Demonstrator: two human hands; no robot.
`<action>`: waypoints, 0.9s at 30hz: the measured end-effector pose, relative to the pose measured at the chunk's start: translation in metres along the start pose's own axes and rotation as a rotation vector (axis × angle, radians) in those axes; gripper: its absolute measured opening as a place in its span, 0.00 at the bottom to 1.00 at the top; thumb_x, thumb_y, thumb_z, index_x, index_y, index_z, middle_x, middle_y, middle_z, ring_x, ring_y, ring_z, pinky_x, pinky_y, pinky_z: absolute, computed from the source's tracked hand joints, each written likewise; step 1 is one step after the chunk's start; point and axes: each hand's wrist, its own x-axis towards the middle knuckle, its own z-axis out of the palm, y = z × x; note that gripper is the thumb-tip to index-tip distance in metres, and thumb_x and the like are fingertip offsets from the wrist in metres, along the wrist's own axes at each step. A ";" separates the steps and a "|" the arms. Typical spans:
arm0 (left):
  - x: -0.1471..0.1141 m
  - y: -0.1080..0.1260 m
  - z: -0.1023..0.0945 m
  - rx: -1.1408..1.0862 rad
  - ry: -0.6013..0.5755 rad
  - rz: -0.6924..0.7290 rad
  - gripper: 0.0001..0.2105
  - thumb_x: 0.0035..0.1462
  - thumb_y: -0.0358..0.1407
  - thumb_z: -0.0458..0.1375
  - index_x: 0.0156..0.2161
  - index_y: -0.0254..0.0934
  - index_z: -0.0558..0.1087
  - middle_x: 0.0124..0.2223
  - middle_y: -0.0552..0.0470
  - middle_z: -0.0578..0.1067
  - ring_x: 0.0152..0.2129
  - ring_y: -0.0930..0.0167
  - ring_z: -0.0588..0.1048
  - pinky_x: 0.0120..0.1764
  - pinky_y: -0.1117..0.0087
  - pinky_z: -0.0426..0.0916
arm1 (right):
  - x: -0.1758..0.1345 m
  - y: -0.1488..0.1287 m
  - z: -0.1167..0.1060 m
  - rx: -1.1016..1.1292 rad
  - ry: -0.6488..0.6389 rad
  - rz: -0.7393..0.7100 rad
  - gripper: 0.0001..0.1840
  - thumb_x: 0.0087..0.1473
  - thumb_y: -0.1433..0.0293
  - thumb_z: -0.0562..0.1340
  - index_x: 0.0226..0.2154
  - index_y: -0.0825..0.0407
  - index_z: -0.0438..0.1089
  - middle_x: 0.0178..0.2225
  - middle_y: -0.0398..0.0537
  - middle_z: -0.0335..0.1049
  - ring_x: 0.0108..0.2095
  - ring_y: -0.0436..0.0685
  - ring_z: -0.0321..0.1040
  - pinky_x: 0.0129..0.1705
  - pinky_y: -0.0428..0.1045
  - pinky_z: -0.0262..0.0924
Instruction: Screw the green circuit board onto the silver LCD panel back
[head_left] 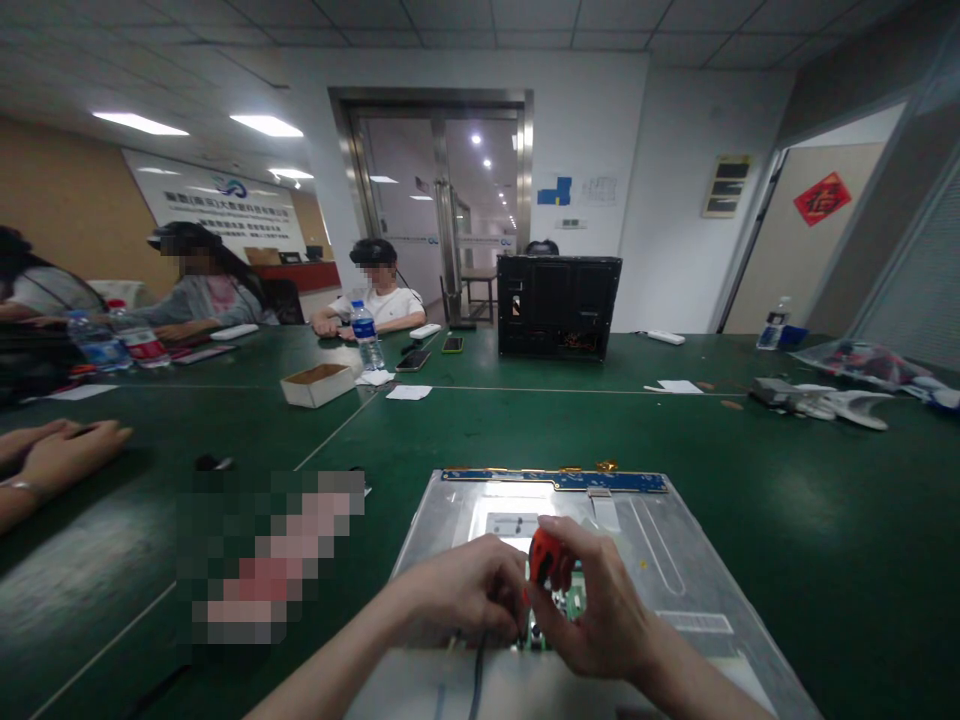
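1. Our right hand (600, 600) grips an orange screwdriver (544, 556) over the green board (576, 597); our left hand (480, 590) curls at the board's nine o'clock, and we cannot tell whether its grip holds anything.
2. The metal panel (701, 570) lies at six o'clock on the worktop (810, 500), board uncovered; work seems under way, its remainder unclear.
3. At eleven o'clock we see an open white box (321, 393), contents unclear.

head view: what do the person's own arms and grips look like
The left forearm and right forearm are bare, with no sleeves in view. The left grip and right grip are ungloved human hands, with no watch or bracelet showing; some fingers are partly hidden.
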 end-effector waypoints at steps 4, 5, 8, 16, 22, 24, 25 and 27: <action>0.000 0.000 0.000 -0.022 -0.014 -0.008 0.03 0.44 0.25 0.59 0.26 0.34 0.71 0.22 0.58 0.69 0.18 0.77 0.67 0.20 0.79 0.59 | -0.001 0.001 0.001 0.004 -0.008 -0.017 0.23 0.61 0.72 0.55 0.58 0.52 0.52 0.30 0.44 0.71 0.19 0.50 0.62 0.19 0.47 0.56; 0.000 0.000 0.000 -0.029 -0.012 -0.015 0.03 0.45 0.25 0.59 0.26 0.34 0.70 0.22 0.58 0.69 0.17 0.77 0.67 0.20 0.79 0.59 | 0.000 0.001 0.001 0.004 -0.010 -0.018 0.23 0.61 0.72 0.55 0.58 0.52 0.52 0.30 0.44 0.71 0.20 0.50 0.62 0.20 0.47 0.57; 0.000 -0.002 0.000 -0.015 -0.002 -0.009 0.03 0.45 0.25 0.60 0.28 0.34 0.71 0.23 0.58 0.69 0.18 0.77 0.67 0.21 0.78 0.59 | 0.000 0.000 -0.001 0.015 -0.017 -0.014 0.24 0.60 0.72 0.54 0.58 0.52 0.52 0.31 0.45 0.71 0.21 0.51 0.63 0.21 0.48 0.59; 0.001 -0.002 -0.002 0.010 -0.009 -0.003 0.07 0.45 0.26 0.62 0.33 0.34 0.74 0.26 0.58 0.70 0.22 0.75 0.68 0.24 0.77 0.60 | 0.000 -0.001 -0.001 0.058 -0.015 -0.014 0.27 0.58 0.76 0.55 0.60 0.53 0.52 0.31 0.45 0.71 0.22 0.51 0.64 0.21 0.47 0.58; 0.002 -0.010 -0.001 0.052 -0.010 0.023 0.06 0.45 0.24 0.60 0.30 0.34 0.71 0.24 0.59 0.67 0.21 0.75 0.66 0.24 0.76 0.58 | -0.001 0.002 0.001 0.013 -0.018 -0.019 0.24 0.60 0.73 0.55 0.58 0.51 0.53 0.30 0.44 0.70 0.22 0.51 0.63 0.22 0.47 0.57; 0.003 -0.012 -0.001 0.076 0.004 0.021 0.06 0.45 0.24 0.61 0.29 0.34 0.71 0.23 0.60 0.66 0.21 0.76 0.65 0.24 0.76 0.57 | -0.001 0.001 0.000 0.016 -0.027 -0.021 0.24 0.59 0.73 0.55 0.58 0.52 0.53 0.31 0.45 0.71 0.22 0.52 0.64 0.22 0.48 0.58; 0.003 -0.012 -0.001 0.082 0.014 0.018 0.06 0.45 0.25 0.62 0.30 0.34 0.71 0.23 0.60 0.66 0.21 0.76 0.65 0.24 0.76 0.58 | -0.001 0.001 0.000 0.020 -0.032 -0.021 0.25 0.59 0.73 0.55 0.58 0.53 0.53 0.31 0.45 0.71 0.22 0.52 0.64 0.22 0.48 0.58; 0.003 -0.011 -0.001 0.082 0.025 0.012 0.06 0.44 0.25 0.63 0.30 0.34 0.73 0.24 0.59 0.67 0.21 0.75 0.65 0.24 0.76 0.58 | -0.001 0.001 -0.001 0.028 -0.036 -0.021 0.27 0.58 0.74 0.54 0.59 0.54 0.52 0.31 0.46 0.72 0.22 0.52 0.66 0.22 0.48 0.60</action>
